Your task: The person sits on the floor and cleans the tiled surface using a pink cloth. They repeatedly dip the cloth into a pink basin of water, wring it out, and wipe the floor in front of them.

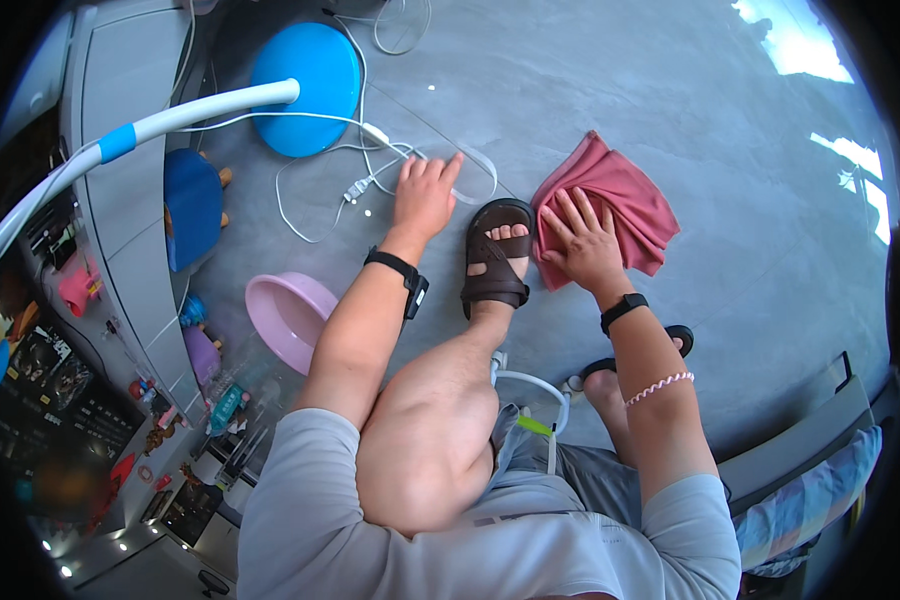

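My right hand (585, 244) lies palm down, fingers spread, on a crumpled pinkish-red cloth (641, 206) on the grey floor. My left hand (427, 195) is over the floor near white cables, its fingers partly spread; whether its fingertips touch the cord behind them cannot be told. Just beside it a white loop of strap or cord (487, 169) curves over the floor, and a white plug (358, 189) lies to the left. A brown sandal (500, 277) on my foot stands between my two hands, close to the cloth's left edge.
A blue round base (311, 90) carries a white curved pole (210, 106). A pink basin (289, 319) stands left of my left forearm. Blue stool-like furniture (193, 210) is by the grey cabinet (124, 187). A chair with a checked cloth (810, 502) is at lower right.
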